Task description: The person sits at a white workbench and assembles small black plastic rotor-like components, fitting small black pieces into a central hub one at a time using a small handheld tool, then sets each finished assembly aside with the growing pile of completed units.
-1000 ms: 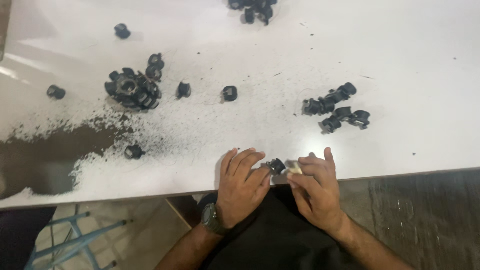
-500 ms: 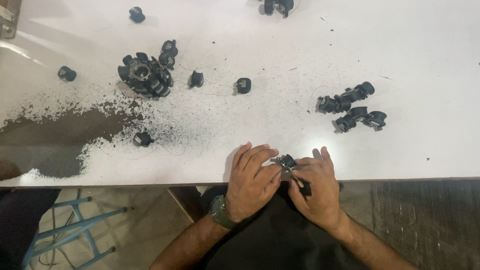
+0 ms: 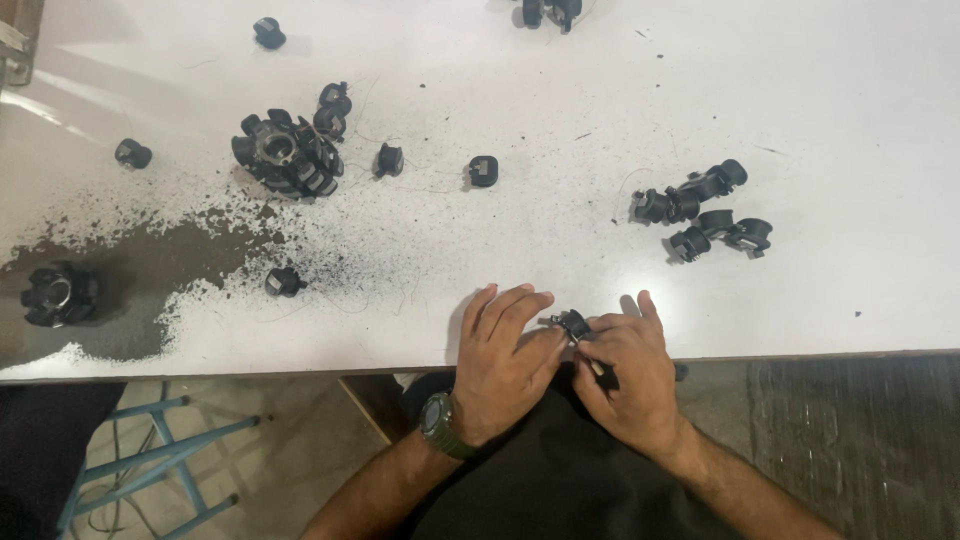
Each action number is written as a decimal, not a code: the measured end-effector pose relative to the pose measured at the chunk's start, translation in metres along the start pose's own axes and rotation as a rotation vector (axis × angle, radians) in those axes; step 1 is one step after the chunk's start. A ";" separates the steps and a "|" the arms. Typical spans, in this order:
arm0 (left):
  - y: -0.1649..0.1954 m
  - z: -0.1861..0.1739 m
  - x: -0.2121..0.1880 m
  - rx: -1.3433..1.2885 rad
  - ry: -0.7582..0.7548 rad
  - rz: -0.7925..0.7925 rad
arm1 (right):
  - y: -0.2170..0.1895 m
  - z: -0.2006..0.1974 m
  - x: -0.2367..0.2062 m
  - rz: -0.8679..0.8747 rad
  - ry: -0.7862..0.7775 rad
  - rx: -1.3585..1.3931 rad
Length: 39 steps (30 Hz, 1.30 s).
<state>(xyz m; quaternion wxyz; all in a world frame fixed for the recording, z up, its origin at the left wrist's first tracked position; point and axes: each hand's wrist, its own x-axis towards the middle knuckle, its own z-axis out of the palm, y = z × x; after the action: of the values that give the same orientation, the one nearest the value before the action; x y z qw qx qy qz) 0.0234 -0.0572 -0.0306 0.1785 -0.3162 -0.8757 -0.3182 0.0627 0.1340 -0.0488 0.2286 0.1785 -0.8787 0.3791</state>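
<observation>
At the lower centre table edge (image 3: 800, 345), both the left hand (image 3: 500, 365) and right hand (image 3: 625, 385) pinch a small black plastic part (image 3: 572, 324); it looks light, rigid, best gripped by its rim.

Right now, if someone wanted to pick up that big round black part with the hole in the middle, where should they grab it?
Probably from straight above, fingers across the outer rim of the round black part. It lies flat with its centre hole facing up, ringed by blocky lobes that give flat outer faces. Come from the near-left side; a small black piece crowds its far-right edge.
</observation>
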 end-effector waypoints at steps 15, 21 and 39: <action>-0.003 -0.004 0.005 -0.090 -0.141 -0.110 | 0.009 0.006 -0.009 -0.133 -0.003 0.052; -0.004 -0.005 0.004 -0.096 -0.121 -0.065 | 0.001 0.001 0.000 -0.108 -0.037 0.013; 0.001 -0.013 0.014 -0.097 -0.133 -0.106 | -0.004 -0.022 0.026 0.082 -0.089 -0.171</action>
<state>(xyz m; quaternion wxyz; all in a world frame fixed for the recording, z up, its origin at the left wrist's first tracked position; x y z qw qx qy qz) 0.0155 -0.0593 -0.0136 0.0874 -0.2979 -0.8847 -0.3477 0.0486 0.1440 -0.0187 0.1882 0.1388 -0.9237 0.3033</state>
